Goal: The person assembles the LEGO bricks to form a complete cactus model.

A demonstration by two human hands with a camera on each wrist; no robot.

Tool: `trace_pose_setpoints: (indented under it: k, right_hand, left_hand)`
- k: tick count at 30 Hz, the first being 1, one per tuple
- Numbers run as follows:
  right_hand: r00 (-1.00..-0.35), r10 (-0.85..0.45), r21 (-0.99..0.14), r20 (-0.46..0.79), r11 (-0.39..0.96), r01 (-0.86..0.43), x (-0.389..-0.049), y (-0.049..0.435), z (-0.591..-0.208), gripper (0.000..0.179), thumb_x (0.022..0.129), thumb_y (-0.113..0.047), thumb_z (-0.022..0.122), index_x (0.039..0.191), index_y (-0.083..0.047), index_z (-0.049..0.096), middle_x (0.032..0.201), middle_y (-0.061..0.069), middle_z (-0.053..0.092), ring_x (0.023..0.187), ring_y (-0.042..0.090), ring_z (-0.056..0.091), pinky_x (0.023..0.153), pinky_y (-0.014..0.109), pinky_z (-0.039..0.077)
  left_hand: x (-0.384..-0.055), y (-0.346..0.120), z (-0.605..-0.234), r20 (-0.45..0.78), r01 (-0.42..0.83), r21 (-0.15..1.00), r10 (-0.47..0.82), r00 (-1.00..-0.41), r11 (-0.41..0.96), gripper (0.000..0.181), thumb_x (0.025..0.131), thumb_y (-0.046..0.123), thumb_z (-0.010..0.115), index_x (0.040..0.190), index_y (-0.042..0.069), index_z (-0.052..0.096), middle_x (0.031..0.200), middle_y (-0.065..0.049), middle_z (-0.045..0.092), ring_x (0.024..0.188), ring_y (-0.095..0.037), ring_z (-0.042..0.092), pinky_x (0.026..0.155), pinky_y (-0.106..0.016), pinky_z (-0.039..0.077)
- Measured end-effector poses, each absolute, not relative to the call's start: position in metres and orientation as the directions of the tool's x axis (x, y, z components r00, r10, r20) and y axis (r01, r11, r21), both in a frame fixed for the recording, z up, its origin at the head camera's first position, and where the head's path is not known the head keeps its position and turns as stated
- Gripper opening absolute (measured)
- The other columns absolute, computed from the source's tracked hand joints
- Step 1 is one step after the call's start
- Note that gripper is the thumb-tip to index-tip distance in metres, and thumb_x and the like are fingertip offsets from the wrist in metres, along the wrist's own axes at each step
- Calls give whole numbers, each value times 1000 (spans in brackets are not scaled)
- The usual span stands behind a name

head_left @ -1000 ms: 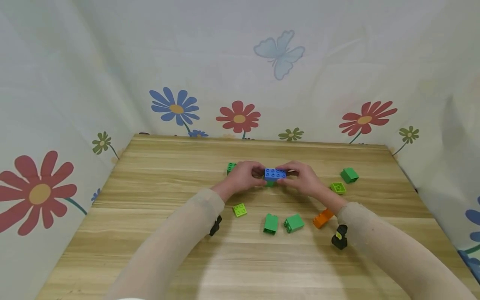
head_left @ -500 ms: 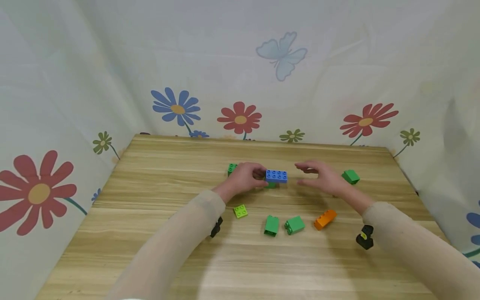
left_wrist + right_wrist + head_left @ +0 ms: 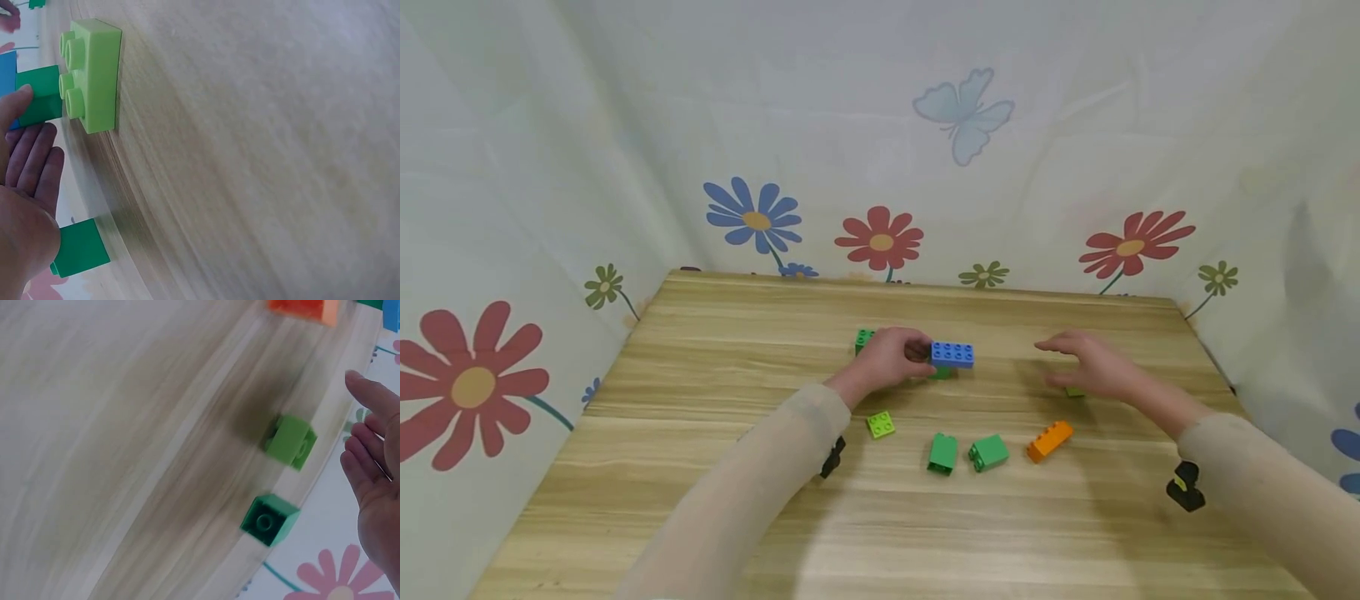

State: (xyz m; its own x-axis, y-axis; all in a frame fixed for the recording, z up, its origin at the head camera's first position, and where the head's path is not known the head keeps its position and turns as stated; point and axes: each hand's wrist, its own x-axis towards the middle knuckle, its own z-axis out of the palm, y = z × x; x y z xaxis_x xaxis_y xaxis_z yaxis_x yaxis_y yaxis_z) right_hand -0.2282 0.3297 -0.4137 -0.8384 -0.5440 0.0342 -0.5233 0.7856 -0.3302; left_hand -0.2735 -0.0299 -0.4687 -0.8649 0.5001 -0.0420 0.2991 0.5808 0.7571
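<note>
My left hand [image 3: 886, 358] holds a small stack at its left end, thumb in front and fingers behind. The stack is a blue building brick [image 3: 952, 354], long and studded, sitting on a green building brick [image 3: 941, 373]. In the left wrist view the thumb lies along the side of that green brick [image 3: 42, 95]. Off to the right, my right hand [image 3: 1093, 365] is in the air with fingers spread and nothing between them. It partly covers a lime brick [image 3: 1075, 392]. A green brick [image 3: 270, 520] near it shows only in the right wrist view.
Nearer on the wooden table [image 3: 880, 533] lie a lime brick [image 3: 881, 425], two green bricks, one upright-looking [image 3: 943, 454] and one on its side [image 3: 988, 452], and an orange brick [image 3: 1049, 441]. Another green brick [image 3: 864, 338] is partly behind the left hand. A flowered curtain [image 3: 820, 125] surrounds the table.
My right hand has let go of the blue brick and moved right, over the lime brick. The left hand has stayed at the stack.
</note>
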Motion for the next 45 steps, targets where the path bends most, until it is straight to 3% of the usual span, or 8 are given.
trace_pose_setpoints:
  k: [12, 33, 45]
  right_hand:
    - [-857, -513, -242, -41, 838, -490, -219, 348, -418, 58, 84, -20, 94, 132, 4, 71, 126, 25, 70, 118, 48, 63, 102, 67, 51]
    - [-809, -587, -164, -31, 802, -575, -220, 356, -428, 37, 82, -8, 93, 113, 1, 77, 106, 15, 74, 99, 38, 69, 90, 58, 60]
    - [-873, -485, -387, 54, 796, -466, -223, 339, -432, 37, 89, -8, 88, 123, 1, 75, 117, 15, 76, 104, 34, 73, 93, 56, 60]
  left_hand:
    - [-275, -30, -473, -34, 299, 763, 497, -867, 574, 39, 96, 26, 84, 131, 11, 73, 122, 0, 76, 109, -12, 71, 100, -31, 58]
    - [-272, -30, -469, -41, 298, 752, 492, -869, 589, 42, 96, 27, 84, 134, 12, 72, 123, 0, 76, 110, -12, 71, 101, -32, 58]
    - [-271, -30, -468, -42, 295, 757, 494, -868, 583, 41, 96, 26, 84, 133, 11, 73, 123, 0, 76, 110, -12, 72, 100, -31, 58]
